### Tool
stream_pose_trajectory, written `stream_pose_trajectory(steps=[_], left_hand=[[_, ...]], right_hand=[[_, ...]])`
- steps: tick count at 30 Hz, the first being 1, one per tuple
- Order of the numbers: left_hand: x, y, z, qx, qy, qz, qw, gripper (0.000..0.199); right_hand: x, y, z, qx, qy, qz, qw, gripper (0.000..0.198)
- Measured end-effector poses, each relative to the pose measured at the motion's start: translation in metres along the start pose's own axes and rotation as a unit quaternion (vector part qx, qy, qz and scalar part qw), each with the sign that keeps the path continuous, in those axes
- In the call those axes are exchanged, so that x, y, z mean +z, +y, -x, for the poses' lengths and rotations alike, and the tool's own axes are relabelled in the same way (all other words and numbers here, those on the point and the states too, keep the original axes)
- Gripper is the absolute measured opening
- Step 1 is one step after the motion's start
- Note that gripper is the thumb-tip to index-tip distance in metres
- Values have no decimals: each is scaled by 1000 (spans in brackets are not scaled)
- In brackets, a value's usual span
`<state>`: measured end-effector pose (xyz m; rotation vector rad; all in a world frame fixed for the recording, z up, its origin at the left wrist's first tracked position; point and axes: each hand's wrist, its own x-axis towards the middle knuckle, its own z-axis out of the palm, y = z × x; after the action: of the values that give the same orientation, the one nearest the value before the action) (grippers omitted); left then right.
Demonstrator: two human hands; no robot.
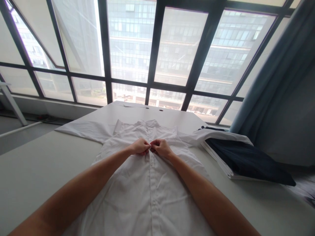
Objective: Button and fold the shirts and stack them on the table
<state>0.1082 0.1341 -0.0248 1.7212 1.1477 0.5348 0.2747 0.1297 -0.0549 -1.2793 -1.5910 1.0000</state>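
Between the left hand and right hand, bent fingers hide the pinched cloth, so whether a button sits there cannot be told. Buttons down the front strip are too small to count. The white shirt runs off at six o'clock, the left forearm at eight, the right forearm toward five. At four o'clock, dark cloth covers most of the white layers beneath; a blurred bundle farther out is cut off. The edge crops the curtain near three.
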Motion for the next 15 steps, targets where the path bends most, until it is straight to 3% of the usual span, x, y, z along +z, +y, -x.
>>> stream_pose_trajectory(steps=[3,10,15], left_hand=[[0,-2,-2,9,17,-38,999,29],[2,-7,-8,3,53,-8,999,33],[2,-7,-9,9,43,33,999,31]], right_hand=[[-1,-1,1,10,0,-26,1000,10],[-3,-8,3,4,6,88,996,10],[0,-18,6,38,-10,49,998,18]])
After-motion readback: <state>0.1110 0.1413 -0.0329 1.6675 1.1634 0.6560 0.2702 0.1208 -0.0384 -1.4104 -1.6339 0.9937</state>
